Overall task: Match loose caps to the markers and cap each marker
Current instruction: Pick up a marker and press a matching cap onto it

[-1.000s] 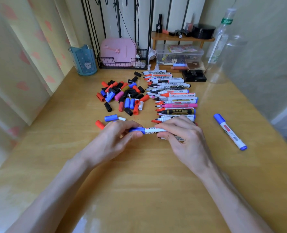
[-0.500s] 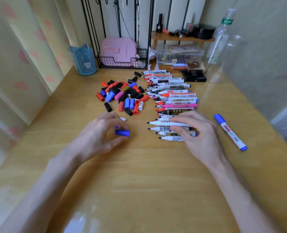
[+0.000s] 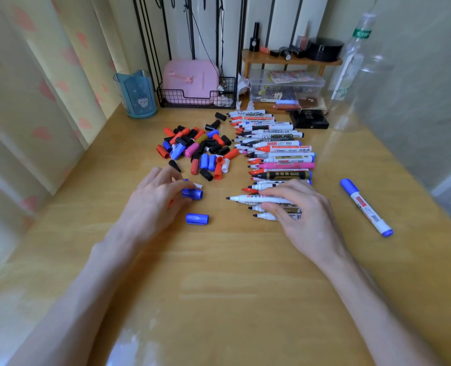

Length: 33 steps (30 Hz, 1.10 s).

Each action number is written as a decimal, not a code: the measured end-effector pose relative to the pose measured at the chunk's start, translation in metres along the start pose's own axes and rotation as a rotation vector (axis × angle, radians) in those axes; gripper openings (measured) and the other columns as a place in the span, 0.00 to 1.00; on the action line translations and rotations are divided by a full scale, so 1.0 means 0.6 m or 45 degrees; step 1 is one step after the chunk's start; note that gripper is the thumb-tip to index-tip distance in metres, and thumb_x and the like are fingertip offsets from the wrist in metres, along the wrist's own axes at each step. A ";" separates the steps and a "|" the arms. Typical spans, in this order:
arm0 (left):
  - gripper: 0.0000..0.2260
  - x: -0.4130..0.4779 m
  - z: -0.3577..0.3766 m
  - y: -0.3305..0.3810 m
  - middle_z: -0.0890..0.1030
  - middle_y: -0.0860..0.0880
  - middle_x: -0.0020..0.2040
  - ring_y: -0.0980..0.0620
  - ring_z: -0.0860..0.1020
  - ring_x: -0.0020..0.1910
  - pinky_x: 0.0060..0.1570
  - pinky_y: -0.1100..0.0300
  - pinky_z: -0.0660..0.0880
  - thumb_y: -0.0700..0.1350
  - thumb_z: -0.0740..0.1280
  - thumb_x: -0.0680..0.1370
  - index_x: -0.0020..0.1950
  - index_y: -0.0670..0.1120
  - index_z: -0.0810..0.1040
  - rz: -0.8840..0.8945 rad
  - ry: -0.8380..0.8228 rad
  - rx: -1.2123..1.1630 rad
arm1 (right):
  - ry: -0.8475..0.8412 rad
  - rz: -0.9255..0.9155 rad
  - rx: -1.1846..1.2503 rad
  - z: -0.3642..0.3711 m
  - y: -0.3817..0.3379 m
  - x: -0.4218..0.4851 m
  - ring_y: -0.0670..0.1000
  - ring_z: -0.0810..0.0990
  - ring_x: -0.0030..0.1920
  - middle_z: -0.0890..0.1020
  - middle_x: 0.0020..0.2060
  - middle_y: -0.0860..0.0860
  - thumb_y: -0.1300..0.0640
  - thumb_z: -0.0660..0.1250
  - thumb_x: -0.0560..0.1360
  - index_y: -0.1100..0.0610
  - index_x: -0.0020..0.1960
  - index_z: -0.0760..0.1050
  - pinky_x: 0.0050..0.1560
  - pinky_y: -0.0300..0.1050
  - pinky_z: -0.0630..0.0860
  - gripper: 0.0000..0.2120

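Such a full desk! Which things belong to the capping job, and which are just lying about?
Job: loose caps pile; uncapped marker row; blue cap at left hand; spare blue cap; black-tipped marker in right hand; capped blue marker.
Lying about: blue cup; pink case; wire basket; clear box; bottle.

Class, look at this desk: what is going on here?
A person is matching caps to markers on a table. The left hand pinches a blue cap; a second blue cap lies loose nearby. The right hand grips a black-tipped marker from the uncapped row. A pile of loose caps sits behind; one capped blue marker lies aside.
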<state>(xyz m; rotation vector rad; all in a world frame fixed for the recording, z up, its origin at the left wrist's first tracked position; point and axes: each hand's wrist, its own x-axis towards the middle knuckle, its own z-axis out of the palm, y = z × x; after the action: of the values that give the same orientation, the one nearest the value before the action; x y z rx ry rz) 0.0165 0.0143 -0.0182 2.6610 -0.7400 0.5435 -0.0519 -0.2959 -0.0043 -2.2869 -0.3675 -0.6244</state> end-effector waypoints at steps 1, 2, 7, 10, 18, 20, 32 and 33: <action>0.12 0.001 0.004 0.001 0.78 0.46 0.54 0.42 0.75 0.50 0.45 0.46 0.78 0.44 0.75 0.77 0.60 0.47 0.85 -0.013 0.000 0.010 | -0.008 -0.001 0.002 0.001 0.000 0.000 0.49 0.81 0.52 0.83 0.48 0.45 0.57 0.76 0.76 0.53 0.56 0.86 0.54 0.49 0.77 0.09; 0.11 0.003 0.006 0.003 0.78 0.46 0.54 0.42 0.75 0.51 0.46 0.46 0.79 0.44 0.76 0.76 0.59 0.46 0.85 -0.027 0.011 0.018 | -0.016 0.000 0.002 0.001 0.000 0.000 0.49 0.81 0.52 0.83 0.48 0.45 0.57 0.76 0.76 0.52 0.56 0.86 0.54 0.49 0.77 0.09; 0.08 0.008 -0.001 0.024 0.79 0.50 0.54 0.49 0.75 0.52 0.51 0.55 0.76 0.47 0.73 0.79 0.57 0.47 0.80 0.009 0.037 -0.191 | -0.001 0.020 0.001 0.003 -0.003 0.000 0.49 0.81 0.51 0.82 0.47 0.45 0.56 0.77 0.76 0.50 0.56 0.87 0.54 0.48 0.77 0.10; 0.08 0.006 -0.013 0.052 0.80 0.59 0.51 0.67 0.75 0.47 0.47 0.72 0.70 0.46 0.73 0.80 0.57 0.51 0.78 -0.053 0.016 -0.457 | 0.029 0.014 0.023 0.002 -0.005 0.000 0.49 0.81 0.50 0.82 0.47 0.46 0.56 0.77 0.76 0.51 0.57 0.87 0.54 0.49 0.77 0.10; 0.07 0.007 -0.020 0.075 0.83 0.57 0.51 0.52 0.82 0.49 0.45 0.48 0.78 0.50 0.73 0.80 0.55 0.54 0.78 -0.015 -0.076 -0.625 | 0.076 -0.003 0.035 0.000 -0.007 0.002 0.49 0.80 0.51 0.82 0.47 0.46 0.58 0.77 0.75 0.52 0.57 0.87 0.53 0.46 0.77 0.11; 0.06 0.007 -0.022 0.087 0.84 0.56 0.51 0.52 0.82 0.49 0.44 0.48 0.78 0.49 0.74 0.80 0.55 0.53 0.80 0.007 -0.063 -0.682 | 0.062 -0.035 0.033 0.002 -0.009 0.001 0.49 0.80 0.49 0.81 0.46 0.45 0.57 0.77 0.75 0.51 0.57 0.87 0.52 0.44 0.76 0.11; 0.08 0.004 -0.013 0.111 0.86 0.55 0.45 0.54 0.85 0.44 0.47 0.66 0.78 0.42 0.73 0.79 0.58 0.47 0.85 -0.122 -0.156 -1.013 | 0.003 -0.123 0.060 0.007 -0.009 -0.003 0.49 0.81 0.46 0.84 0.45 0.45 0.56 0.76 0.77 0.52 0.59 0.87 0.49 0.47 0.77 0.11; 0.08 0.003 -0.013 0.112 0.85 0.55 0.43 0.54 0.85 0.43 0.47 0.67 0.77 0.41 0.73 0.80 0.58 0.46 0.85 -0.129 -0.164 -1.019 | 0.002 -0.132 0.056 0.009 -0.009 -0.004 0.49 0.81 0.47 0.84 0.46 0.46 0.55 0.75 0.77 0.53 0.59 0.87 0.50 0.48 0.77 0.10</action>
<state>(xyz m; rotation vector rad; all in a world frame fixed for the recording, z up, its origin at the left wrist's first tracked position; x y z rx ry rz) -0.0210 -0.0380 0.0033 1.9721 -0.6668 0.0180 -0.0546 -0.2883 -0.0059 -2.2362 -0.4970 -0.6636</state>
